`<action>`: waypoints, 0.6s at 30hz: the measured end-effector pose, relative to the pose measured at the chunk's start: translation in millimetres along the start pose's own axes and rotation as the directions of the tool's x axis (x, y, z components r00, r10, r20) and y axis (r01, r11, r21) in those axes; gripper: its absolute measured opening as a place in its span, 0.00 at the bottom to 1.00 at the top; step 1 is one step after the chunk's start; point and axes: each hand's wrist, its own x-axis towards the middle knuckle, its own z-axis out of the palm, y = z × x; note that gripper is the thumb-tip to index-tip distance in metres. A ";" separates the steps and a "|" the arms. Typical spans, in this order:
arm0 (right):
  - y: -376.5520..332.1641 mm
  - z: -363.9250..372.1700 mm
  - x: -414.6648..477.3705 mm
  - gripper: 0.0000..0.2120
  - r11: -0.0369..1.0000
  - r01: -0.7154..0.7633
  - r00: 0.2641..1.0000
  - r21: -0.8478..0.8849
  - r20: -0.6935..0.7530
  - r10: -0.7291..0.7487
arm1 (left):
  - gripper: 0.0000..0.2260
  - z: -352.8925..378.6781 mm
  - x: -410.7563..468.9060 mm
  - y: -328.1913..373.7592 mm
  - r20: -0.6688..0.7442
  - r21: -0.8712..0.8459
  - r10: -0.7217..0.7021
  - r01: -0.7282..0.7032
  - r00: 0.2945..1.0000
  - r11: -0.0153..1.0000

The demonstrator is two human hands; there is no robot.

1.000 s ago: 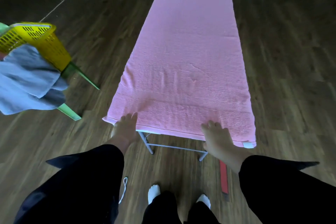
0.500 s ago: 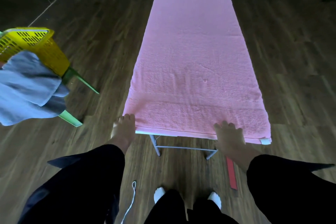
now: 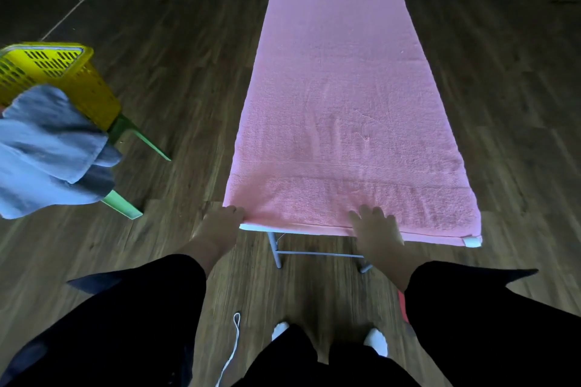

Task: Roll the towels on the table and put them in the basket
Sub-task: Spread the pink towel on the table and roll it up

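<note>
pink towel (image 3: pixel 342 110) flat on table (image 3: pixel 251 226), hem under both grips | left grip (image 3: pixel 220 225) at corner, hold unclear | right grip (image 3: pixel 375 228) flat, spread, holding nothing | judged: tuck hem tight, roll both ends evenly away | basket (image 3: pixel 72 85) far left

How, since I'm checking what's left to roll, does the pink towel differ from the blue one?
The pink towel lies spread flat along the table; the blue towel sits bunched in folds beside the yellow basket. The left hand and right hand both touch the pink towel's near edge; no hand touches the blue towel. Neither is rolled yet.
</note>
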 end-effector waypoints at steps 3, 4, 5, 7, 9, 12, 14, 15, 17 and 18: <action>0.8 -2.1 6.3 0.18 1.000 -0.002 1.000 -0.029 0.006 0.002 | 0.14 3.3 3.7 -11.1 -0.080 -0.060 0.053 -0.057 0.995 0.997; 2.3 -2.9 8.4 0.15 0.999 -0.003 1.000 -0.036 0.004 0.004 | 0.11 3.3 4.8 -15.0 -0.104 -0.128 0.039 -0.052 0.994 0.990; 4.7 -4.0 10.8 0.14 1.000 -0.002 1.000 -0.026 -0.003 0.002 | 0.08 3.3 6.8 -18.7 -0.117 -0.212 0.012 -0.036 0.993 0.977; 14.0 -4.1 15.9 0.12 0.995 -0.002 1.000 0.099 -0.027 0.005 | 0.06 0.4 11.3 -23.9 -0.098 -0.319 -0.022 -0.010 0.995 0.948; 26.0 -2.6 21.8 0.11 0.965 -0.010 0.998 0.263 -0.064 0.028 | 0.06 -3.9 16.5 -26.5 -0.081 -0.324 0.011 -0.036 0.997 0.945; 38.7 1.3 28.7 0.13 0.927 -0.006 0.999 0.374 -0.048 0.026 | 0.08 -9.1 19.2 -26.4 -0.055 -0.319 0.035 -0.050 0.998 0.946; 43.7 5.2 31.5 0.14 0.912 -0.015 1.000 0.410 -0.018 0.024 | 0.06 -6.8 20.8 -30.7 -0.067 -0.337 0.020 -0.041 0.998 0.940; 45.4 6.9 32.7 0.14 0.912 -0.019 1.000 0.410 0.006 0.018 | 0.05 -3.1 21.8 -34.8 -0.081 -0.332 0.016 -0.042 0.997 0.942; 46.7 8.5 34.0 0.14 0.910 -0.035 0.998 0.412 0.059 0.012 | 0.05 -1.6 19.7 -41.0 -0.071 -0.333 -0.032 0.007 0.997 0.943; 46.9 8.6 34.6 0.13 0.903 -0.053 0.997 0.427 0.073 0.024 | 0.08 -2.6 18.2 -42.9 -0.059 -0.339 -0.066 0.043 0.996 0.940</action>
